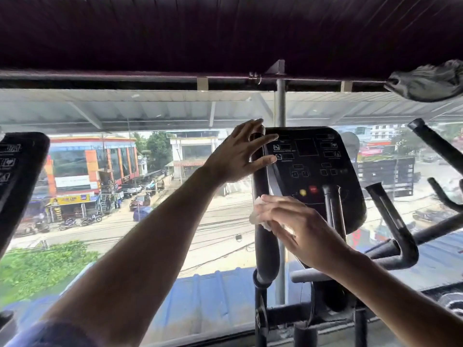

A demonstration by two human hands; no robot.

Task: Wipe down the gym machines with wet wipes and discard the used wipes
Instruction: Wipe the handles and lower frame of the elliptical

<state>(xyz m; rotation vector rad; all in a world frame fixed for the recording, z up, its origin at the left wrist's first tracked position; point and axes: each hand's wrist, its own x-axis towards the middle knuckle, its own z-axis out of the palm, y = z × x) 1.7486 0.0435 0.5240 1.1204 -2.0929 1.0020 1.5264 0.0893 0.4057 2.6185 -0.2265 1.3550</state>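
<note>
A black elliptical machine stands before a big window, its console facing me. My left hand reaches to the top of the machine's left upright handle, fingers spread and mostly straight around its tip. My right hand holds a crumpled white wet wipe against the same handle lower down, beside the console's bottom edge. The wipe is partly hidden under my fingers.
Another machine's console shows at the far left edge. More black handles stand to the right. A grey cloth hangs on the rail at top right. The window pane looks out on a street below.
</note>
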